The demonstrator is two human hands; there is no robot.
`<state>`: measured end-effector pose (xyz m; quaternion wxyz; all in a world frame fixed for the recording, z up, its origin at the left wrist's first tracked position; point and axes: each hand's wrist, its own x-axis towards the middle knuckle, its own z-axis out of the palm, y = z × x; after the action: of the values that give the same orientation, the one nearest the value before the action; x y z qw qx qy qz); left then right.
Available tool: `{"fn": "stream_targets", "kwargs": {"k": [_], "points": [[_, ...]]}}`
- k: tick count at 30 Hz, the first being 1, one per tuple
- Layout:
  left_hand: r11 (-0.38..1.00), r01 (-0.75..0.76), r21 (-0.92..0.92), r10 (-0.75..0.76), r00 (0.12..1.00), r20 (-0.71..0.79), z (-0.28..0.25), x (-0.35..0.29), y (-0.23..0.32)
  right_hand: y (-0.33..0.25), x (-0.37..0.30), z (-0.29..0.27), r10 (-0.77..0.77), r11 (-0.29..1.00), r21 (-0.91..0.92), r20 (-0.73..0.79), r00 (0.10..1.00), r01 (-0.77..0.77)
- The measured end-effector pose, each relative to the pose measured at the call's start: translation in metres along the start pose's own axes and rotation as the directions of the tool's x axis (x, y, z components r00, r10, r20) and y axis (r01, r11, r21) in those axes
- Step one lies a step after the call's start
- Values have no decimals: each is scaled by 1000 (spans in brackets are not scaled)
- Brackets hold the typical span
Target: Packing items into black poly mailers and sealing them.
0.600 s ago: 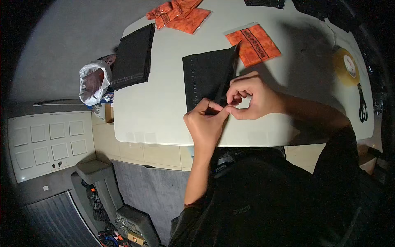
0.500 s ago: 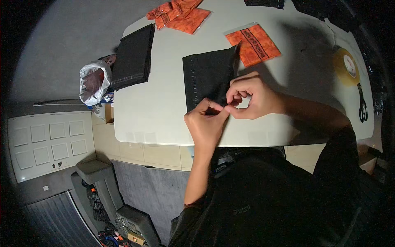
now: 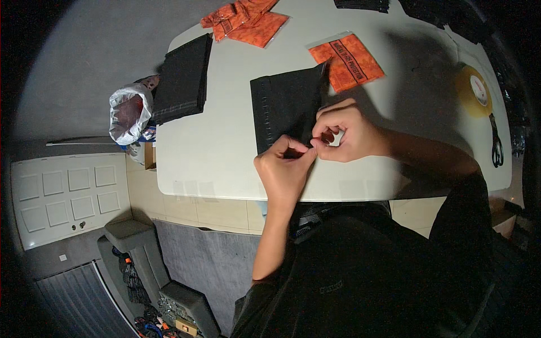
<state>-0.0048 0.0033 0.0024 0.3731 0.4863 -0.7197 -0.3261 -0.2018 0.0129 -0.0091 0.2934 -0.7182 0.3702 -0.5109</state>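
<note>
A black plastic mailing bag (image 3: 284,101) lies on the white table in front of me, with a crimped line running down its left side. My left hand (image 3: 286,169) pinches the bag's near right corner between thumb and finger. Right against it, my right hand (image 3: 350,132) pinches the same corner, its fingers curled. The fingertips of both hands almost touch and hide the bit of edge between them. Just beyond the bag's far right corner rests a flat orange packet (image 3: 352,62) in a clear sleeve, with dark print on it.
A stack of black bags (image 3: 183,76) sits at the table's left edge, beside a bin with a white liner (image 3: 128,115). More orange packets (image 3: 259,28) lie at the far side. To the right are a roll of clear tape (image 3: 478,90) and black-handled scissors (image 3: 496,149).
Both hands stay at the bag's corner; the fingertips have shifted very slightly to the right. The bag's far right corner has dropped a little.
</note>
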Motion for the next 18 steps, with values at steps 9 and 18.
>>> {"fn": "stream_targets", "kwargs": {"k": [9,18], "points": [[1000,-6,-7,6,1000,5,0,-1,-1,-3,1,-2,-51,999,-14,8,999,51],[1000,-25,6,26,1000,-5,1,-3,0,0,0,1,-85,994,-73,-41,996,82]]}}
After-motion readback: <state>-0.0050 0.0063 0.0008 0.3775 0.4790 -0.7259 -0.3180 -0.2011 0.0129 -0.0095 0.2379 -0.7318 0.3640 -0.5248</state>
